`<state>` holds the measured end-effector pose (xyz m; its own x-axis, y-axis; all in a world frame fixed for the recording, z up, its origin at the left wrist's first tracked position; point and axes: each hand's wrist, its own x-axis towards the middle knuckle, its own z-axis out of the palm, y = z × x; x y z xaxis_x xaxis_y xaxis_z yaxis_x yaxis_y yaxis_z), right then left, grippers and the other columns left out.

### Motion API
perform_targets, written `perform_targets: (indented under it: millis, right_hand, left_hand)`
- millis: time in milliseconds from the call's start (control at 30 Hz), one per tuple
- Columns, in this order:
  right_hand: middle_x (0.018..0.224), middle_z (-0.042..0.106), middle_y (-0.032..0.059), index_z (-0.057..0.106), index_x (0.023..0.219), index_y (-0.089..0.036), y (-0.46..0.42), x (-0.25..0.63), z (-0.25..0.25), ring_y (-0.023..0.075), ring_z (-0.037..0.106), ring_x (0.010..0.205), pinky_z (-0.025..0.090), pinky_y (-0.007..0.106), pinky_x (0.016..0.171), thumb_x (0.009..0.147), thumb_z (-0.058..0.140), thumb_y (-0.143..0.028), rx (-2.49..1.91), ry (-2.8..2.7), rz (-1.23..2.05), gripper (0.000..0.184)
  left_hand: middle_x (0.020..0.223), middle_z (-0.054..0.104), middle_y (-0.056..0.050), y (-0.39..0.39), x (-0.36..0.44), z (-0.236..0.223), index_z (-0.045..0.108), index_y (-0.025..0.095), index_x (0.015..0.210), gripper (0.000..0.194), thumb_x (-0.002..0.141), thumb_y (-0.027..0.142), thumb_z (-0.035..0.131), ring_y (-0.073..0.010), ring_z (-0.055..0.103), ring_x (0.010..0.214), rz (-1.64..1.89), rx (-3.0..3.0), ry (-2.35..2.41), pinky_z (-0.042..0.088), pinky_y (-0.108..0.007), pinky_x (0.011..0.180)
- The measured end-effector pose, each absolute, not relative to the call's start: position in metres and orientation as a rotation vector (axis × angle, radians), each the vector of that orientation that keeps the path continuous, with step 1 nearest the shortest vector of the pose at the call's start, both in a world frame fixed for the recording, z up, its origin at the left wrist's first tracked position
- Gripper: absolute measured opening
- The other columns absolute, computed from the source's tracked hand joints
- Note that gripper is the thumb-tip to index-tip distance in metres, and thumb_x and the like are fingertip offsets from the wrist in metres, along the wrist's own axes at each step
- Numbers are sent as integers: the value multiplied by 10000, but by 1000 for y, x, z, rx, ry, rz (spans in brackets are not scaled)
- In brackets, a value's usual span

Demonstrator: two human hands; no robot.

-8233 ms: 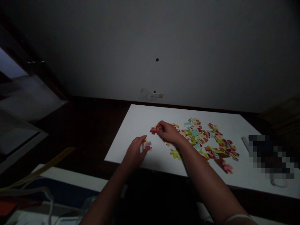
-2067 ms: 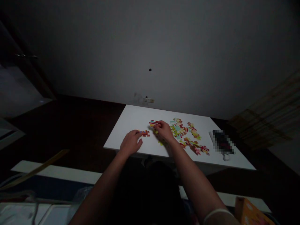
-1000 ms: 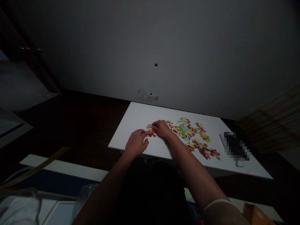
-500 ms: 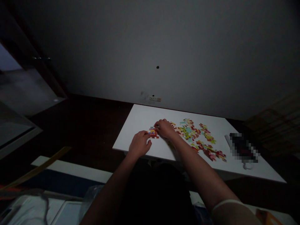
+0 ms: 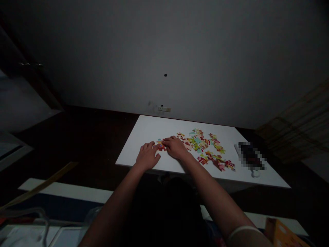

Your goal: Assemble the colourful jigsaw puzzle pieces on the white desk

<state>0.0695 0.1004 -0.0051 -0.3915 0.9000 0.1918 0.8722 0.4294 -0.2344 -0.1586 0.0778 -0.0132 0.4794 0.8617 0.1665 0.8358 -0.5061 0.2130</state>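
Note:
A white board (image 5: pixel 151 128) lies on the dark floor with many colourful loose puzzle pieces (image 5: pixel 205 149) spread over its middle and right. My left hand (image 5: pixel 147 156) rests near the board's front left, fingers curled, touching a small joined cluster of puzzle pieces (image 5: pixel 160 145). My right hand (image 5: pixel 175 147) lies just right of that cluster, fingers bent down and pressing on its edge. Both hands meet over the cluster and hide most of it.
A blurred dark object (image 5: pixel 250 156) lies at the board's right end. A grey wall with a socket (image 5: pixel 163 109) rises behind. A yellow ruler-like strip (image 5: pixel 43 183) lies at the left, an orange box (image 5: pixel 281 235) at the lower right, pale containers at the lower left.
My two hands, apart earlier with separate pieces, have come together over one small cluster near the board's front left. The view has shifted slightly.

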Motion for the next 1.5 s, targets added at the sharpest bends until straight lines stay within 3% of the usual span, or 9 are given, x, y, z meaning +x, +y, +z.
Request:
perform_targets:
  millis: [233, 400, 633, 800, 933, 1133, 1500]
  right_hand:
    - [1645, 651, 12, 681, 1575, -316, 82, 64, -1, 335, 580, 1377, 476, 493, 1154, 1077, 548, -223, -1632, -2389, 119, 524]
    - [1728, 562, 21, 599, 1631, -307, 64, 66, -3, 346, 508, 1490, 428, 554, 1219, 1116, 507, -307, -1659, -2370, 109, 523]
    - [1720, 569, 48, 619, 1589, -259, 55, 58, -10, 348, 459, 1552, 371, 563, 1273, 1162, 443, -372, -1707, -2250, 111, 476]
    - [1658, 630, 75, 676, 1505, -225, 52, 54, -11, 336, 487, 1506, 376, 529, 1251, 1136, 503, -354, -1703, -2201, 61, 428]
    - [1440, 765, 109, 744, 1364, -198, 48, 55, -6, 327, 555, 1387, 401, 497, 1189, 1127, 524, -342, -1648, -2231, -22, 354]
    - [1415, 767, 98, 717, 1414, -237, 19, 68, 1, 327, 576, 1333, 411, 482, 1143, 1091, 554, -284, -1586, -2214, -25, 365]
    - [1199, 782, 163, 778, 1235, -167, -53, 249, -34, 329, 652, 1133, 483, 443, 1042, 974, 482, -112, -1986, -1437, -115, 399]
  left_hand:
    - [1440, 654, -179, 76, -134, -5, 683, 198, 1424, 456, 1031, 412, 599, -386, 587, 1300, 386, 2546, 1641, 477, -518, 1113]
    - [1534, 608, -206, 76, -127, -15, 583, 177, 1570, 554, 1083, 434, 527, -391, 541, 1377, 433, 2566, 1653, 433, -536, 1173]
    - [1547, 609, -198, 81, -131, -19, 630, 212, 1577, 558, 1109, 475, 477, -390, 540, 1401, 410, 2618, 1626, 436, -543, 1192]
    - [1544, 611, -208, 80, -131, -20, 671, 225, 1567, 558, 1123, 471, 438, -399, 553, 1402, 409, 2650, 1611, 471, -542, 1171]
    - [1527, 628, -191, 79, -130, -18, 699, 238, 1539, 547, 1117, 472, 443, -390, 583, 1352, 398, 2676, 1631, 496, -530, 1150]
    - [1510, 641, -181, 78, -129, -15, 698, 239, 1533, 542, 1099, 447, 447, -386, 592, 1334, 378, 2696, 1643, 514, -524, 1130]
    - [1505, 619, -195, 83, -130, -19, 685, 259, 1570, 584, 1104, 481, 410, -410, 576, 1337, 368, 2693, 1629, 511, -573, 1141]
